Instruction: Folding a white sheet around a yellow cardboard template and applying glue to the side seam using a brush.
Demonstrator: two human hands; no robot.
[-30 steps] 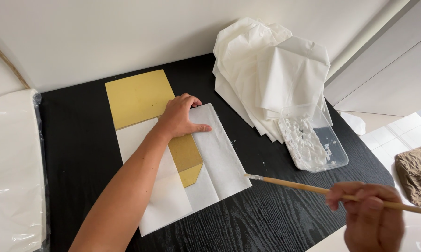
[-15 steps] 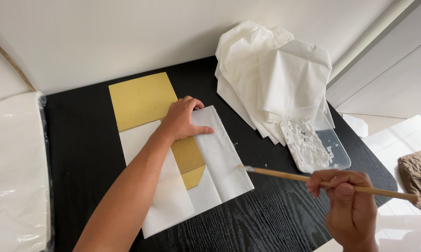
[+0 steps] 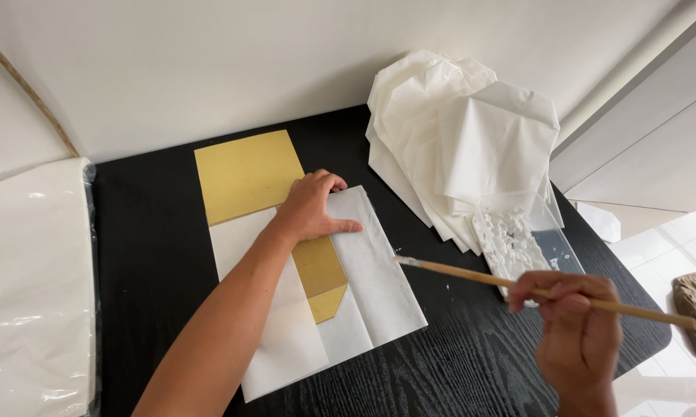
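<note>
Nearest the camera, the right hand (image 3: pixel 578 328) has its fingers closed around a thin wooden brush (image 3: pixel 518 282), whose pale tip sits just off the right edge of the folded white paper (image 3: pixel 375 282). That paper lies on the black surface (image 3: pixel 155 255), its flaps folded over a gold sheet (image 3: pixel 243 174) that shows as a pointed strip between them and as a bare rectangle beyond. The left hand (image 3: pixel 313 205) presses flat on the fold, fingers spread, gripping nothing. Farther right sits a clear tray of white paste (image 3: pixel 518 247) beside a heap of white paper (image 3: pixel 464 131).
</note>
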